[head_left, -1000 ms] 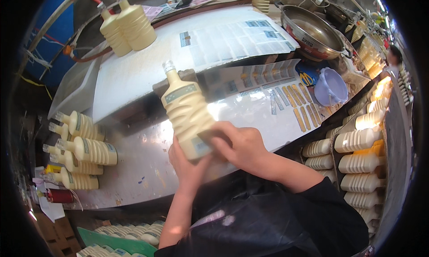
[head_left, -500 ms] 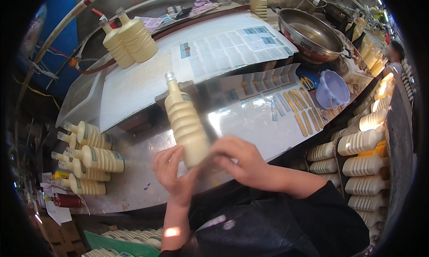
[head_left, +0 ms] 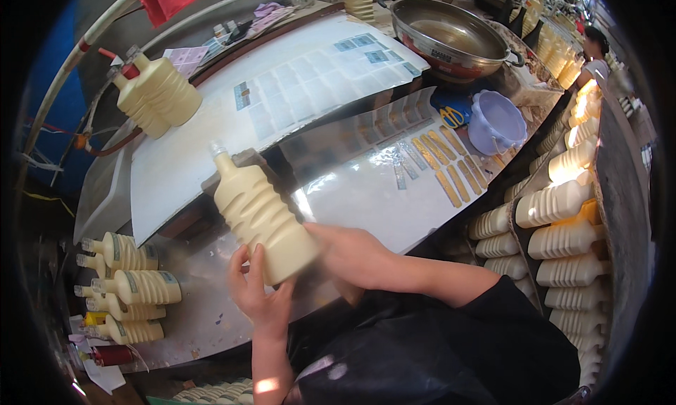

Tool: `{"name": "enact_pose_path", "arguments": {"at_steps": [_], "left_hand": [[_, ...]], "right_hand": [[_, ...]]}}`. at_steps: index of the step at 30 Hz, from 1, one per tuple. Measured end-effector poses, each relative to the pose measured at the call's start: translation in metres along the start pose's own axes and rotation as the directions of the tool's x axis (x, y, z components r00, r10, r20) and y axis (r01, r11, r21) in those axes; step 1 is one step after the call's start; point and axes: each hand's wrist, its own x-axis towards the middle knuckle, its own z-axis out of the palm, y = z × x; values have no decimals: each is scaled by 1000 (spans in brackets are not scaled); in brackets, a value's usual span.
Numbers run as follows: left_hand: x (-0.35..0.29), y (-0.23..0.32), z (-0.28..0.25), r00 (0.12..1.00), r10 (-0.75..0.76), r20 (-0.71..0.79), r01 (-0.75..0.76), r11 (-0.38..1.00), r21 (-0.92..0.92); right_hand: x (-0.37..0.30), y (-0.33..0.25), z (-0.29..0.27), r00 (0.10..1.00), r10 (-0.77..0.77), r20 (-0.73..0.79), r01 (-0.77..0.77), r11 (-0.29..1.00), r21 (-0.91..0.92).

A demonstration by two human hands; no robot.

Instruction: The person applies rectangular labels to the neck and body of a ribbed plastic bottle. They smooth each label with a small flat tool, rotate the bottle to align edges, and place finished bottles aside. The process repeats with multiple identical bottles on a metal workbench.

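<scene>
A cream ribbed bottle (head_left: 264, 222) slants in front of me, its clear threaded neck pointing up and away. Its shoulder lies over a dark block at the edge of the white board. My left hand (head_left: 260, 299) is closed round the bottle's lower end, fingers on the near side. Against the bottle's lower right side is my right hand (head_left: 352, 256); its fingers are hidden behind the bottle and blurred. Gold label strips (head_left: 451, 165) and narrow blue-grey strips (head_left: 406, 164) lie in rows on the table to the right.
Several labelled bottles (head_left: 141, 287) lie stacked at the left. Two bottles (head_left: 162, 95) stand on the white board (head_left: 169, 165), with label sheets beyond. At right are yellow scissors (head_left: 452, 116), a lilac bucket (head_left: 496, 123), a wide metal pan (head_left: 451, 35) and racked bottles (head_left: 556, 202).
The bottle has turned from a narrow side to a broad face. My right hand has moved in behind its lower side. The view has shifted, so the surroundings sit further left.
</scene>
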Motion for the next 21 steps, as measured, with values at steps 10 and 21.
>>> {"name": "enact_pose_path", "arguments": {"at_steps": [10,21], "left_hand": [[-9,9,-1,995,34,92,-38,999,38],[-13,14,8,1000,13,26,-16,995,98]], "right_hand": [[-43,98,-69,924,108,-367,-340,671,-659],[-54,83,-72,966,197,-168,-253,576,-777]]}}
